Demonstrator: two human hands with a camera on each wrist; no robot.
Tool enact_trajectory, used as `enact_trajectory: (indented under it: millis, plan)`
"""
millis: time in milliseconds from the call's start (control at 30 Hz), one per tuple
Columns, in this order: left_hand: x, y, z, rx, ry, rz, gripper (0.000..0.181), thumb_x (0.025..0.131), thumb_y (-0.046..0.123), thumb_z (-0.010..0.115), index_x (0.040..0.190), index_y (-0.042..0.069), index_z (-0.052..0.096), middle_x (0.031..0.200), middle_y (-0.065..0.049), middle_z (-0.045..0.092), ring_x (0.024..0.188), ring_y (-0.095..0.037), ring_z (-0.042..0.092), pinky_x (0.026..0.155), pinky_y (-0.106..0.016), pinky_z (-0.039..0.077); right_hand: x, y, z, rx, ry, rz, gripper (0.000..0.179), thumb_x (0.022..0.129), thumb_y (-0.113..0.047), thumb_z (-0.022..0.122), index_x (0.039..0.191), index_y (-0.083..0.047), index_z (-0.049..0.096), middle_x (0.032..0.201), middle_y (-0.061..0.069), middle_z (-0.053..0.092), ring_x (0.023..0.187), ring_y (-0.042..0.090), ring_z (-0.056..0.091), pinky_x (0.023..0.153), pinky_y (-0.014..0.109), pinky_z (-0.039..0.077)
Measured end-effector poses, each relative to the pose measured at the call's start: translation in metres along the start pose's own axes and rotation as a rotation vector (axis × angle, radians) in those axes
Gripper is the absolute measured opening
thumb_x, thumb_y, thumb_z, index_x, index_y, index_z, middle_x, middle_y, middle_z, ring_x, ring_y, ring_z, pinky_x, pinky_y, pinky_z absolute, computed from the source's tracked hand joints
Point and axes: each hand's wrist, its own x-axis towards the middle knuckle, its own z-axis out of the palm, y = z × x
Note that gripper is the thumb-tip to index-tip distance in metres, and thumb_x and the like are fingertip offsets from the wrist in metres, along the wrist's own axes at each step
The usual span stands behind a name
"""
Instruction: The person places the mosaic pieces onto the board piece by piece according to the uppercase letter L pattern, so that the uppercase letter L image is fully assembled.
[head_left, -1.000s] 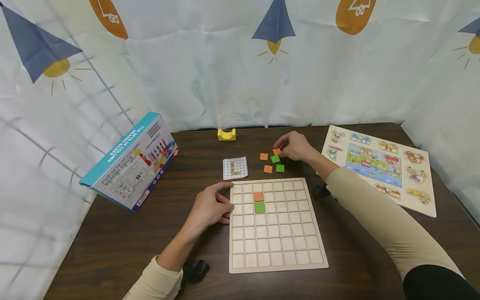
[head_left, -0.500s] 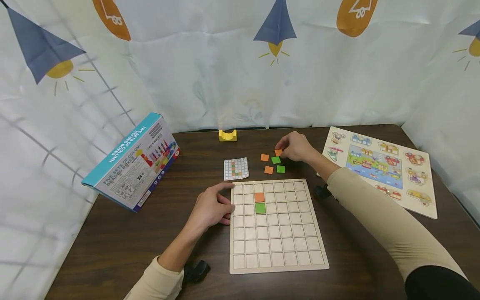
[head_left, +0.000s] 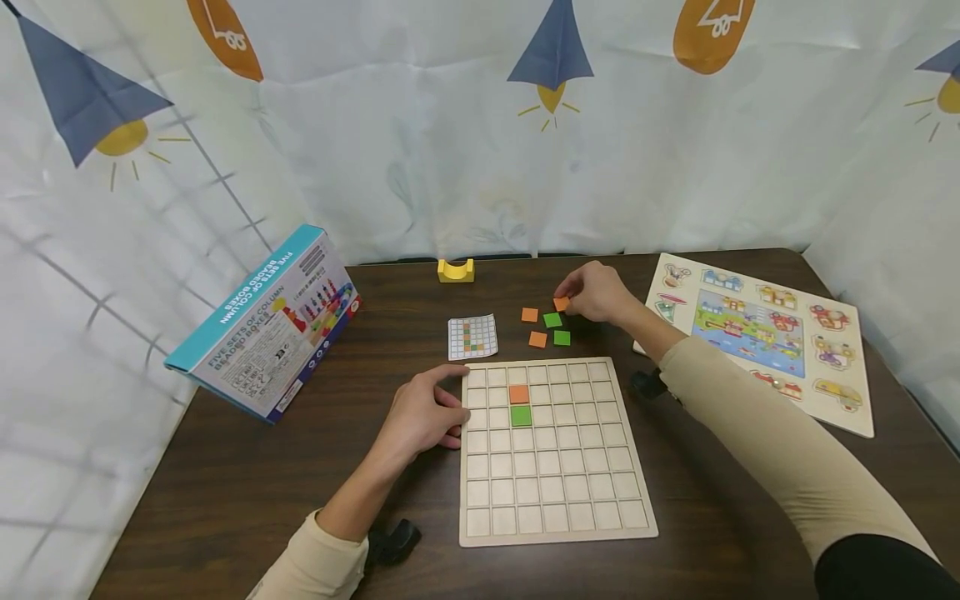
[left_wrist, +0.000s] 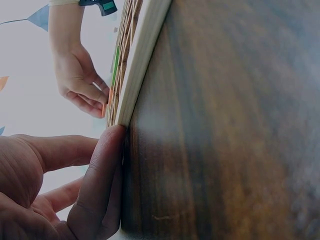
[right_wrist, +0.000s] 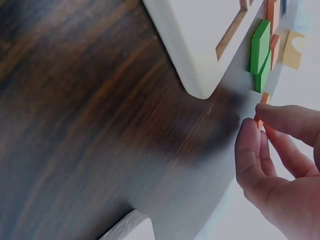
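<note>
A square wooden grid board (head_left: 557,467) lies flat on the table. In it, an orange square tile (head_left: 518,394) sits directly above a green square tile (head_left: 521,415). My left hand (head_left: 422,415) rests at the board's left edge; in the left wrist view a fingertip (left_wrist: 111,142) touches the side of the board. Beyond the board's far edge, my right hand (head_left: 596,292) pinches an orange tile (right_wrist: 265,98) between thumb and fingers. Beside that hand lie loose orange tiles (head_left: 529,315) and green tiles (head_left: 562,338). A small printed pattern card (head_left: 472,337) lies left of them.
A blue and white box (head_left: 262,325) stands tilted on the left. A yellow curved block (head_left: 455,271) is near the back edge. On the right lies a wooden picture puzzle board (head_left: 757,333), with my right forearm across its near-left side. A printed curtain (head_left: 420,125) hangs behind the table.
My right hand has shifted slightly right with the orange tile, drawing it clear of the nearby green tile. My left hand has stayed at the board's edge.
</note>
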Motion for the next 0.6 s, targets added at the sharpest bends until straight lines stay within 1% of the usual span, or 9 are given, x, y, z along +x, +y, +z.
enact_trajectory:
  millis: [300, 467, 600]
  plan:
    - [0.001, -0.001, 0.0, -0.002, -0.001, 0.003, 0.062, 0.085, -0.001, 0.076, 0.142, 0.019, 0.063, 0.093, -0.014, 0.066, 0.057, -0.019, 0.069, 0.051, -0.036, 0.064, -0.01, 0.004, -0.002, 0.033, 0.016, -0.006, 0.024, 0.09, -0.003, 0.073, 0.114, -0.004, 0.078, 0.112, 0.017, 0.073, 0.104, 0.031, 0.061, 0.092, 0.044, 0.053]
    - [0.001, -0.002, 0.0, 0.003, 0.002, 0.006, 0.062, 0.085, -0.001, 0.076, 0.141, 0.019, 0.063, 0.093, -0.013, 0.066, 0.057, -0.019, 0.069, 0.051, -0.036, 0.064, -0.017, 0.007, -0.002, 0.053, 0.026, -0.022, 0.022, 0.09, -0.005, 0.075, 0.112, -0.004, 0.078, 0.108, 0.016, 0.074, 0.1, 0.03, 0.062, 0.085, 0.04, 0.053]
    - [0.001, -0.001, 0.001, 0.005, 0.004, 0.006, 0.061, 0.084, -0.001, 0.076, 0.141, 0.019, 0.064, 0.092, -0.013, 0.067, 0.057, -0.019, 0.068, 0.051, -0.036, 0.064, -0.022, 0.007, -0.002, 0.073, 0.023, -0.014, 0.022, 0.089, -0.005, 0.076, 0.111, -0.005, 0.079, 0.105, 0.014, 0.073, 0.096, 0.028, 0.061, 0.08, 0.035, 0.051]
